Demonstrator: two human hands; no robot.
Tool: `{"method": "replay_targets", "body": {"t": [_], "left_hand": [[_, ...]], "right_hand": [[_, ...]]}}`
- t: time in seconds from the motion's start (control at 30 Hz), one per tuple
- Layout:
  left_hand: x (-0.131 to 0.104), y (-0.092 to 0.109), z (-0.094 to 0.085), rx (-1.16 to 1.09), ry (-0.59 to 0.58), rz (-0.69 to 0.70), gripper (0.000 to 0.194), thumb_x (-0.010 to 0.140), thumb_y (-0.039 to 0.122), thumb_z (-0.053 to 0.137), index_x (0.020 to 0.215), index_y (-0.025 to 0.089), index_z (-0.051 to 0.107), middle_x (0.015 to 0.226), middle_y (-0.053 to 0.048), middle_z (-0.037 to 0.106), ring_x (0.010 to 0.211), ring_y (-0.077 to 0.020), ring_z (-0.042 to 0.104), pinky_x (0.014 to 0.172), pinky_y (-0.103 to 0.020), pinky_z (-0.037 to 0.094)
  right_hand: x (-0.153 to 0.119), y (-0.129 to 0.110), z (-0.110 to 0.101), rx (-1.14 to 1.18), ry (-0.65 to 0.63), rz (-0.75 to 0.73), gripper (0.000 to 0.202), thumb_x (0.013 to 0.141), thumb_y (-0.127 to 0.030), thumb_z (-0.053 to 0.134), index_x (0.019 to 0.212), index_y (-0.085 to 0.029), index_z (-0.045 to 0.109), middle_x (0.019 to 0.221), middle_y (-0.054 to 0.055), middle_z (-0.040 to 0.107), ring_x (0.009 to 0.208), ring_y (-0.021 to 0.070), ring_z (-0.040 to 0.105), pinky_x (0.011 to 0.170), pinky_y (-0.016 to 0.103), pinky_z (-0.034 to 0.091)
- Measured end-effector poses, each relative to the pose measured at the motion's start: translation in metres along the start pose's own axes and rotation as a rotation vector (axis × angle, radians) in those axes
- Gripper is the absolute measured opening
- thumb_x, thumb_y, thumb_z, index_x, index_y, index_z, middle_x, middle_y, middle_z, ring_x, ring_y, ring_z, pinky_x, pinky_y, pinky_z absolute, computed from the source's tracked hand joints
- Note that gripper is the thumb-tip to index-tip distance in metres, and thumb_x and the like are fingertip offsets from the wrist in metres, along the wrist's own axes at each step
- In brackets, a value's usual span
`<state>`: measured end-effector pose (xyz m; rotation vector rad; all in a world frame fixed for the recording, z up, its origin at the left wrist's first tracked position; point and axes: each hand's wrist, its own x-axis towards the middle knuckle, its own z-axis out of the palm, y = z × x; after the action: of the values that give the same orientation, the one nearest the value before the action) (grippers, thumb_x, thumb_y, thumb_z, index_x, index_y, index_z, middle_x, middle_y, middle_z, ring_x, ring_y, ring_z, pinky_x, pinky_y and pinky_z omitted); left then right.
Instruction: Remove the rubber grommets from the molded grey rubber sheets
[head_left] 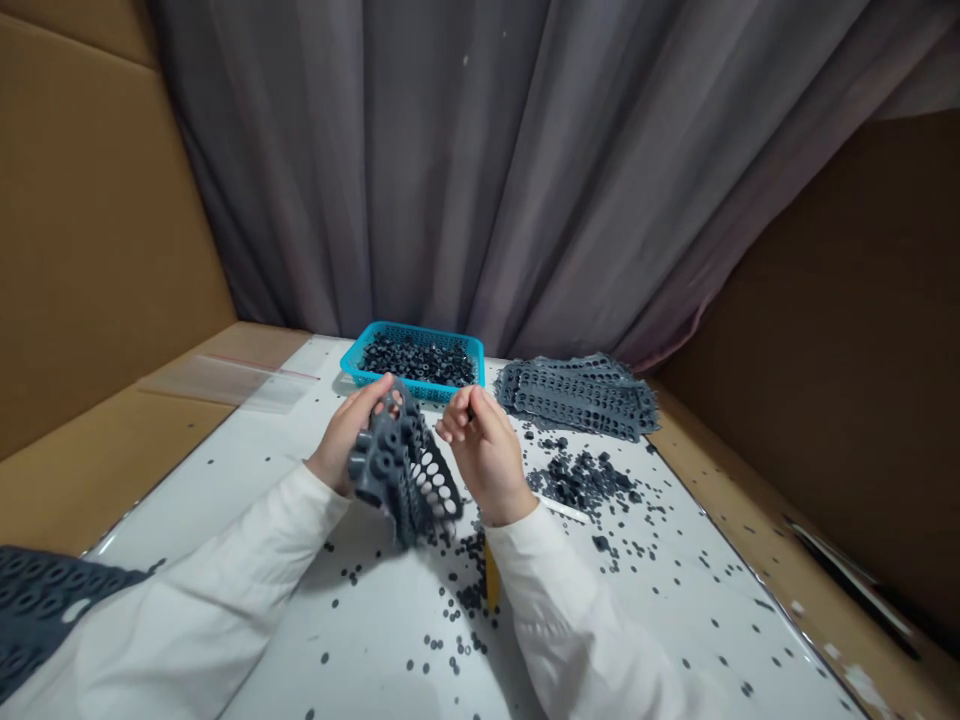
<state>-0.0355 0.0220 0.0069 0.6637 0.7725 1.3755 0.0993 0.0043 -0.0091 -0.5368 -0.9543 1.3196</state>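
My left hand (339, 440) is closed on a dark grey perforated rubber sheet (391, 455), which curls over and hangs down over the table. Rows of round holes and raised rings cover the sheet, and the white tabletop shows through some holes. Just right of it is my right hand (495, 460), its thumb and fingers pinched together. A small dark piece (471, 411) shows between those fingertips; its exact shape is too small to make out. Behind both hands stands a blue plastic basket (480, 352) holding many small black pieces.
Several grey perforated sheets (577, 395) lie stacked at the back right, with a heap of small black discs (585, 480) before them. Loose discs are scattered over the white table (360, 660). Another sheet (45, 610) lies at left, a clear plastic bag (232, 382) behind it.
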Motion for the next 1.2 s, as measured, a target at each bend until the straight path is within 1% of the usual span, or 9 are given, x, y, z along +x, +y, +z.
{"method": "replay_targets", "body": {"t": [0.13,0.33,0.43,0.53,0.7,0.8,0.9,1.1,1.2], "left_hand": [[-0.007,-0.002,-0.001,0.191,-0.189,0.029,0.028,0.064,0.033,0.069,0.047,0.014,0.058,0.043,0.000,0.050,0.038,-0.0082,0.040,0.039,-0.018,0.032],[-0.008,0.001,-0.009,0.423,-0.372,0.171,0.024,0.069,0.032,0.067,0.056,0.012,0.067,0.051,-0.004,0.056,0.046,-0.0116,0.044,0.045,-0.020,0.033],[-0.007,0.004,-0.012,0.436,-0.421,0.136,0.020,0.067,0.025,0.069,0.052,0.011,0.067,0.048,-0.004,0.055,0.048,-0.0125,0.044,0.047,-0.021,0.033],[-0.007,0.008,-0.011,0.415,-0.451,0.017,0.015,0.063,0.015,0.070,0.049,0.012,0.067,0.050,-0.006,0.058,0.051,-0.0152,0.048,0.051,-0.022,0.037],[-0.006,0.011,-0.010,0.509,-0.532,-0.023,0.013,0.054,0.011,0.070,0.045,0.017,0.064,0.052,-0.004,0.059,0.058,-0.0211,0.054,0.055,-0.026,0.041],[-0.007,0.013,-0.010,0.598,-0.579,-0.005,0.013,0.060,0.025,0.069,0.051,0.016,0.067,0.054,-0.006,0.060,0.055,-0.0215,0.053,0.051,-0.027,0.041],[-0.015,0.016,-0.008,0.688,-0.578,-0.036,0.027,0.069,0.038,0.063,0.057,0.014,0.070,0.055,-0.009,0.061,0.050,-0.0201,0.051,0.047,-0.027,0.039],[-0.042,0.014,-0.001,0.737,-0.509,0.022,0.039,0.071,0.047,0.063,0.049,0.014,0.064,0.040,-0.002,0.047,0.037,-0.0097,0.037,0.036,-0.020,0.022],[-0.061,0.000,0.004,0.528,-0.406,0.034,0.044,0.067,0.051,0.065,0.043,0.015,0.055,0.037,0.003,0.038,0.035,-0.0065,0.030,0.036,-0.019,0.020]], "right_hand": [[0.002,-0.007,-0.011,-0.168,-0.048,0.087,0.015,0.078,-0.034,0.053,0.082,-0.020,0.053,0.067,-0.004,0.041,0.049,0.0076,0.030,0.051,0.023,0.031],[-0.009,-0.028,-0.004,-0.710,-0.103,-0.079,0.018,0.087,-0.028,0.043,0.079,-0.019,0.056,0.064,-0.002,0.046,0.059,0.0106,0.042,0.056,0.023,0.033],[-0.014,-0.037,-0.001,-0.987,-0.229,-0.165,0.020,0.088,-0.030,0.044,0.073,-0.018,0.052,0.065,-0.002,0.051,0.061,0.0110,0.045,0.059,0.024,0.034],[-0.014,-0.041,-0.004,-1.106,-0.369,-0.133,0.023,0.085,-0.036,0.050,0.071,-0.018,0.051,0.058,-0.005,0.045,0.053,0.0097,0.041,0.051,0.022,0.030],[-0.010,-0.043,-0.010,-1.028,-0.557,-0.059,0.026,0.086,-0.033,0.049,0.069,-0.017,0.059,0.055,-0.005,0.039,0.052,0.0082,0.035,0.048,0.021,0.027],[-0.012,-0.046,-0.008,-1.020,-0.545,-0.091,0.026,0.086,-0.032,0.050,0.067,-0.017,0.060,0.053,-0.006,0.035,0.050,0.0079,0.032,0.047,0.021,0.026],[-0.017,-0.053,-0.003,-1.069,-0.567,-0.138,0.027,0.087,-0.032,0.047,0.070,-0.017,0.063,0.053,-0.005,0.041,0.050,0.0083,0.036,0.049,0.022,0.029],[-0.027,-0.060,0.003,-0.952,-0.647,-0.130,0.029,0.090,-0.027,0.040,0.076,-0.018,0.063,0.071,0.000,0.062,0.066,0.0121,0.054,0.065,0.025,0.041],[-0.042,-0.044,0.007,-0.709,-0.518,-0.110,0.033,0.088,-0.031,0.042,0.063,-0.017,0.057,0.063,-0.001,0.056,0.059,0.0109,0.049,0.060,0.023,0.038]]}}
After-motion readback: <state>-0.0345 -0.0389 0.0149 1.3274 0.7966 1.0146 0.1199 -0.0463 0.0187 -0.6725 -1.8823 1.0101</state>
